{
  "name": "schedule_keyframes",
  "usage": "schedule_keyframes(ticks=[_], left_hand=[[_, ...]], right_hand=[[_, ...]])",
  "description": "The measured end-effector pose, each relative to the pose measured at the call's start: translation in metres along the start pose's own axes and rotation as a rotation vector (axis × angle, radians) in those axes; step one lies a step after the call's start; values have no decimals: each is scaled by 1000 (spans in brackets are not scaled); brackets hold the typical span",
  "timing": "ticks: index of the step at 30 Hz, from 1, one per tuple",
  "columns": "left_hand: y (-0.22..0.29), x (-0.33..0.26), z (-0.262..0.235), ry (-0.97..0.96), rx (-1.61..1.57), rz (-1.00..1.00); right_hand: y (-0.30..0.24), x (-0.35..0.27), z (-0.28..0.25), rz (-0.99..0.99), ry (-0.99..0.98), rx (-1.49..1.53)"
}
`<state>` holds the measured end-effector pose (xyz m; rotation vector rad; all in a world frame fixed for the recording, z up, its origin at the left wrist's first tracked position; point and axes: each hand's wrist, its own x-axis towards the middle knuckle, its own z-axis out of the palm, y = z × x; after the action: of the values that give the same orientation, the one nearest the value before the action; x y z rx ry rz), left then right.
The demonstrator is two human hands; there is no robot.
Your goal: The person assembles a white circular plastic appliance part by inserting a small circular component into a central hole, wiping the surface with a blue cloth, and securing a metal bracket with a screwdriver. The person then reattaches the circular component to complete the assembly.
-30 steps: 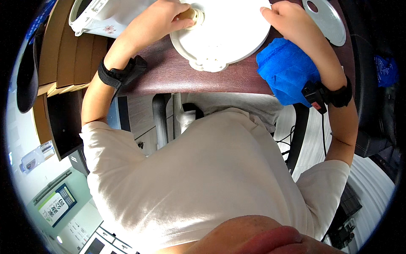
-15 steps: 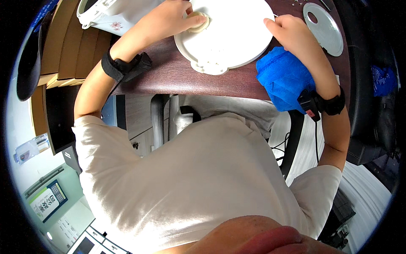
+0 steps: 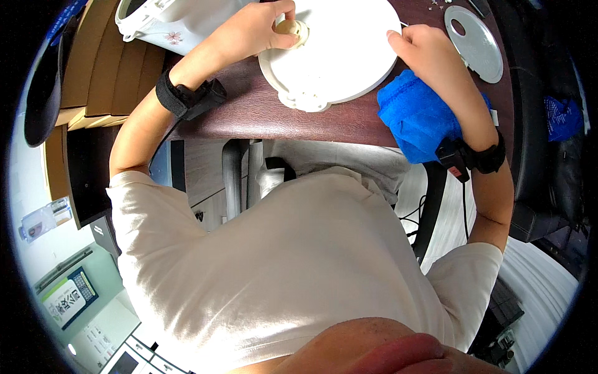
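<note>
A round white lid (image 3: 339,59) lies over the brown table at the top of the view, its small tab pointing toward me. My left hand (image 3: 258,30) pinches a cream round cap (image 3: 295,31) at the lid's left part, thumb and forefinger on either side. At the opposite rim, my right hand (image 3: 427,50) is closed, with the thumb over the lid's edge and the other fingers curled and partly hidden. A small white tip shows beside those fingers; I cannot make out what it is. Under my right forearm sits a crumpled blue cloth (image 3: 414,115).
A white pot-like appliance (image 3: 180,28) with a flower print stands at the upper left. A grey metal disc (image 3: 476,47) with a hole lies at the right. Cardboard boxes (image 3: 109,68) line the left side. White crumbs dot the table's far right. A cable hangs from my right wrist strap.
The left fingers have shifted around the cap, uncovering more of it. The lid has moved slightly. My right hand has moved a little to the left, still at the rim.
</note>
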<state>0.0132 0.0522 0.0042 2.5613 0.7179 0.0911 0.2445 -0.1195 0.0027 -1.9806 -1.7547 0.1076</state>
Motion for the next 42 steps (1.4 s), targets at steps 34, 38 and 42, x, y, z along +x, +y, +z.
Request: schedule_keyframes(ticks=[34, 38, 42], left_hand=[[40, 12, -24, 268, 640, 421], [37, 19, -23, 229, 735, 362], [74, 2, -36, 229, 641, 267]], right_hand=[[23, -26, -20, 130, -65, 54], [31, -34, -23, 128, -18, 60], [27, -46, -34, 202, -26, 144]])
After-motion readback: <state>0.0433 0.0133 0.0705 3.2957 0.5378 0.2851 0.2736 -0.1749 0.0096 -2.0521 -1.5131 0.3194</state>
